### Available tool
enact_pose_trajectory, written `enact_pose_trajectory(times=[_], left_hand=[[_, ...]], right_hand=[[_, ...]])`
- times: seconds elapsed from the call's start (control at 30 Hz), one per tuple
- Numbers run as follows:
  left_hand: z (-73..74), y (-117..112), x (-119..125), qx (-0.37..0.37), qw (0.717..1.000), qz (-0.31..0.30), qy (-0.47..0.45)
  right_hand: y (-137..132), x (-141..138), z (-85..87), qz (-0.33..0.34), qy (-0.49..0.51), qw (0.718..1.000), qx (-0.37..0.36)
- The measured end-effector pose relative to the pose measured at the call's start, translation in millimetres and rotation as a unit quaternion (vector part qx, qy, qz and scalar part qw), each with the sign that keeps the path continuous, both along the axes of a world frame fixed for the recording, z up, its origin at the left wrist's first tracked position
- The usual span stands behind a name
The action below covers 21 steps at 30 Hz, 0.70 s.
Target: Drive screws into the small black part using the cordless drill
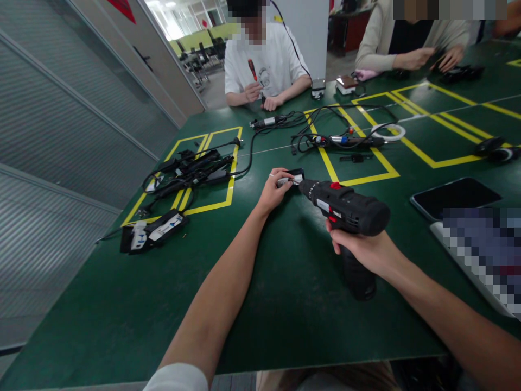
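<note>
My right hand [358, 244] grips the handle of a black cordless drill [345, 206] with red switches, its nose pointing left and away from me. In front of the chuck, my left hand [277, 190] is closed on a small black and white part [298, 177] resting on the green table. The drill's tip reaches this part or stops right at it; the exact contact is too small to make out. My left fingers cover some of the part.
Black cables and slim housings [199, 171] lie in a yellow-taped area at left, with an opened black and white casing [157, 231] nearer. More cabled devices [342, 141] and a white ring [388, 132] lie ahead. A phone [456, 198] is at right. Across the table, a person holds a screwdriver [253, 70].
</note>
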<state>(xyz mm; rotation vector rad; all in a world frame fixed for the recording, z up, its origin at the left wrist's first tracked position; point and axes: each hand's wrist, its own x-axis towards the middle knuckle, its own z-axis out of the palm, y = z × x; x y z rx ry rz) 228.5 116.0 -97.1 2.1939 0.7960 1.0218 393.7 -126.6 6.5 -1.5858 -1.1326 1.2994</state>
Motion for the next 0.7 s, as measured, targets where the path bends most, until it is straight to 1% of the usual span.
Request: enact_pose_trajectory(times=[0.23, 0.53, 0.7], left_hand=[[0.0, -0.3, -0.4, -0.003, 1.0, -0.004, -0.006], [-2.3, 0.6, -0.1, 0.007, 1.0, -0.008, -0.008], [-2.8, 2.0, -0.1, 0.014, 1.0, -0.002, 0.004]], right_hand=[[0.9, -1.9, 2.2, -0.015, 0.015, 1.0, -0.006], [-0.5, -1.0, -0.1, -0.007, 0.004, 1.0, -0.006], [1.0, -2.7, 1.2, -0.022, 0.032, 0.999, 0.01]])
